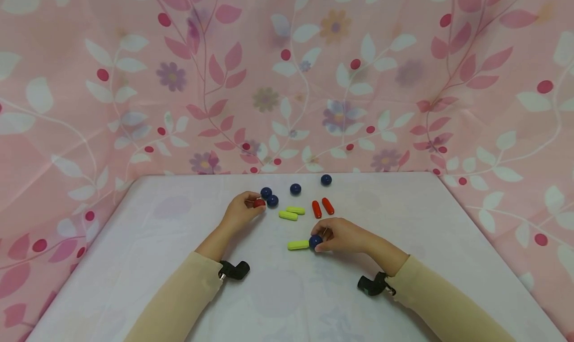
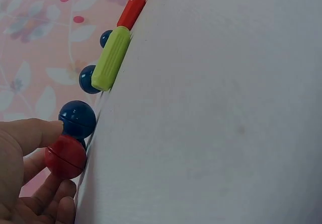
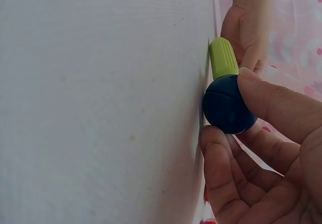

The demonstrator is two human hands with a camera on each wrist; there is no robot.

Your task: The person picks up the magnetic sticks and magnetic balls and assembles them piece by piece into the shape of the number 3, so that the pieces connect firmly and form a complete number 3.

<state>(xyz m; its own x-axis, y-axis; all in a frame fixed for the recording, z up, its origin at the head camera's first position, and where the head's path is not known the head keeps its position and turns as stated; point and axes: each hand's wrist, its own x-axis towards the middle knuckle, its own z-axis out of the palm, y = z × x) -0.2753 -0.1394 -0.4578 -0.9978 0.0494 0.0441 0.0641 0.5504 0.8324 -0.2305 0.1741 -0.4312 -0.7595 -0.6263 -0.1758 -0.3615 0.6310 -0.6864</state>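
My left hand (image 1: 237, 215) pinches a red ball (image 1: 259, 203) between thumb and fingers at the left of the group. Beside that ball sit two blue balls, one blue ball (image 1: 266, 192) behind the other blue ball (image 1: 272, 201). Closer to me, my right hand (image 1: 347, 236) pinches another blue ball (image 3: 229, 104) with thumb and fingertips. A ribbed yellow-green stick (image 1: 298, 245) lies end-on against this ball, pointing left. In the left wrist view, the red ball (image 2: 66, 157) shows a seam around its middle and overlaps the blue ones.
Two yellow-green sticks (image 1: 288, 216) lie side by side between the hands. Right of them are two red sticks (image 1: 317, 209). Farther back are a blue ball (image 1: 295, 189) and another blue ball (image 1: 326, 180) near the far table edge. A floral curtain (image 1: 287, 83) hangs behind the white table (image 1: 179, 202).
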